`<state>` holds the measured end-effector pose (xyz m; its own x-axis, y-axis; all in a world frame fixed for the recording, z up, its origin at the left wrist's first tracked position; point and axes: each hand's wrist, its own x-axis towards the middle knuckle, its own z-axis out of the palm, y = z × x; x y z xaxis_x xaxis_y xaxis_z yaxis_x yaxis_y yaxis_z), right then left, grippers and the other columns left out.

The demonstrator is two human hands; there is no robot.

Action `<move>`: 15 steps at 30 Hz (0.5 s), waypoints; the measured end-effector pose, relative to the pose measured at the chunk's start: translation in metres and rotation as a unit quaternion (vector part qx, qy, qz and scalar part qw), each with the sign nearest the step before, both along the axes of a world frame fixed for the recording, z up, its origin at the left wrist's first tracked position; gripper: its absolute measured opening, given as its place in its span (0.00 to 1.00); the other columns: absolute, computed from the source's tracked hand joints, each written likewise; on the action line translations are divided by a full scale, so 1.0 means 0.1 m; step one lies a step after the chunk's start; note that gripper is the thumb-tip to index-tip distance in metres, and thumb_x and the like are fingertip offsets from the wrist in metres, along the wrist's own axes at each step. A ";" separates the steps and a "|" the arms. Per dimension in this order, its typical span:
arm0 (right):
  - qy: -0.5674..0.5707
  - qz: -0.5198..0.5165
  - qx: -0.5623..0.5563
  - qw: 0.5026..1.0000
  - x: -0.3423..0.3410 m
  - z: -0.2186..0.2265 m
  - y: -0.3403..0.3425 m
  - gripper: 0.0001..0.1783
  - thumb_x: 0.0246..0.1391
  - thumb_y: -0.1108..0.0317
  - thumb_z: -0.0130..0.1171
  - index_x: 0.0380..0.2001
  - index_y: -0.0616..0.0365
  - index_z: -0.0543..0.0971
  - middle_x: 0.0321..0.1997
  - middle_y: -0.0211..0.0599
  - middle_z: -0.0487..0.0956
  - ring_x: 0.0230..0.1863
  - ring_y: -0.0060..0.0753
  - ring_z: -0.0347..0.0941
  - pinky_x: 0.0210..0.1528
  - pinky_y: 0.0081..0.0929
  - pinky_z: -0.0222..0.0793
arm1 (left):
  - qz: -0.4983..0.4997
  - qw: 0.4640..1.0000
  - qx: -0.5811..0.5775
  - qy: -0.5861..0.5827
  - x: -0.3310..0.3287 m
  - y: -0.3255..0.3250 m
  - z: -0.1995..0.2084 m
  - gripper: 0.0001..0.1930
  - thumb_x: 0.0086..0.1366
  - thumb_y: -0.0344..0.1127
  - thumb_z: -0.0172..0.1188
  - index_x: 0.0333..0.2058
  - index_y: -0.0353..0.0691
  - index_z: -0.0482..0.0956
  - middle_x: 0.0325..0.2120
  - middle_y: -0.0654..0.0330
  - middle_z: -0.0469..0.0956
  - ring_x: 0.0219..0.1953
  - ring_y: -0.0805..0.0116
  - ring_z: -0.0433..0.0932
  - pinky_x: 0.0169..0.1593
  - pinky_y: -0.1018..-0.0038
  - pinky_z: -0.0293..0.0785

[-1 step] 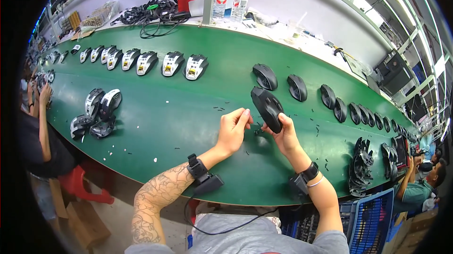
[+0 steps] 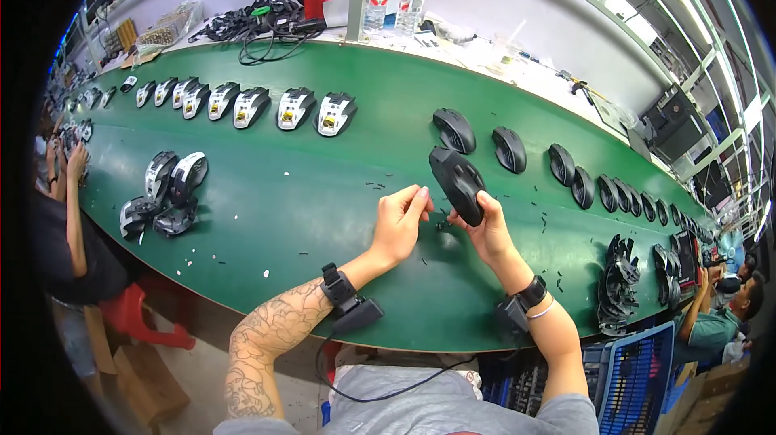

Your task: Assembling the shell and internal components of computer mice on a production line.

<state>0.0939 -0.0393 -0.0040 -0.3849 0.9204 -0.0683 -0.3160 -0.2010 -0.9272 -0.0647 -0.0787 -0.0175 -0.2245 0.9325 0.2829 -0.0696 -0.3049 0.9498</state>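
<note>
In the head view, our right hand (image 2: pixel 485 234) pinches the black mouse (image 2: pixel 457 183) between thumb and fingers, above the desk (image 2: pixel 339 172), midway between its near and far edges. Our left hand (image 2: pixel 396 225) is curled, fingertips drawn together; whether they pinch anything, we cannot tell. We'd do well to keep the thumb firm on the mouse's side, its top clear, and mind the small black pieces (image 2: pixel 374 186) lying nearby.

The tattooed left forearm (image 2: pixel 279 314) angles up from the lower left of the frame to the left hand (image 2: pixel 400 225) near the centre, fingers curled inward, fingertips bunched. The right forearm (image 2: pixel 559 346) rises from the lower right; the right hand (image 2: pixel 487 234), right of centre, is closed in a thumb-and-finger grip.
</note>
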 end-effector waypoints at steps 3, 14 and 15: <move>-0.008 0.001 0.002 1.000 -0.06 0.06 0.07 0.20 0.50 0.51 0.51 0.32 0.61 0.73 0.27 0.33 0.74 0.30 0.25 0.71 0.40 0.26 0.67 | -0.015 0.999 -0.024 0.032 -0.02 -0.01 -0.01 0.17 0.65 0.38 0.46 0.20 0.34 0.71 0.13 0.66 0.68 0.17 0.83 0.63 0.21 0.83 0.58; -0.356 -0.137 0.086 0.920 -0.53 0.12 0.89 0.27 0.40 0.44 0.59 0.24 0.63 0.77 0.25 0.37 0.75 0.25 0.27 0.71 0.30 0.25 0.66 | -0.009 0.996 -0.007 0.086 -0.05 0.00 -0.04 0.17 0.63 0.37 0.47 0.19 0.32 0.71 0.10 0.64 0.66 0.15 0.79 0.64 0.20 0.79 0.58; -0.498 -0.142 0.165 0.839 -0.54 0.16 0.95 0.27 0.39 0.45 0.59 0.23 0.64 0.78 0.25 0.39 0.76 0.24 0.29 0.71 0.30 0.25 0.67 | -0.004 0.995 0.006 0.102 -0.02 0.02 -0.03 0.17 0.63 0.37 0.48 0.19 0.32 0.70 0.09 0.62 0.66 0.14 0.77 0.65 0.19 0.77 0.58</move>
<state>0.0397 0.0557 0.0119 -0.0503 0.9975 0.0502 0.6576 0.0709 -0.7500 -0.0669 -0.0765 -0.0202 -0.1533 0.9303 0.3333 0.1221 -0.3169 0.9406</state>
